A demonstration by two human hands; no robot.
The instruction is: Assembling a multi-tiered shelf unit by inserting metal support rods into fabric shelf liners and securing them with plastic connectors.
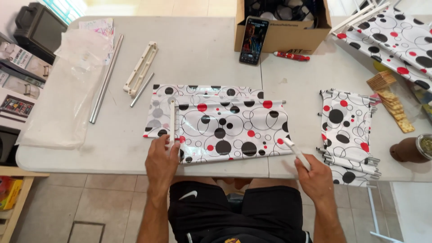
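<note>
A sheet of glossy white fabric printed with black and red circles (220, 123) lies flat near the front edge of the table (202, 54), its long axis running left to right, parallel to that edge. Across its left end stands a slim white plastic bar (172, 122), long axis pointing away from the person, toward the far edge. The left hand (162, 159) rests at the near end of this bar, fingers (173, 143) together and pressed on it and the fabric beneath; whether they grip the bar or only pin it cannot be told. At the sheet's right front corner the right hand (315, 175) is clamped on a second white bar (296, 153), which angles up and to the left, its free tip just reaching the fabric's corner. So the sheet lies ahead of and between both hands, the left already on it, the right at its edge.

Beyond the sheet, toward the far left corner, lie a white slotted bracket (141, 68), a short grey rod (142, 90) and a long grey metal tube (106, 77), beside a clear plastic bag (63, 94). At the far edge a cardboard box (283, 31) props up a phone (254, 40), with a red marker (291, 56) just beside it. To the right, well apart, a second dotted fabric bundle with metal rods (346, 135) lies near a row of crackers (393, 105) and a brown gourd cup (410, 149).
</note>
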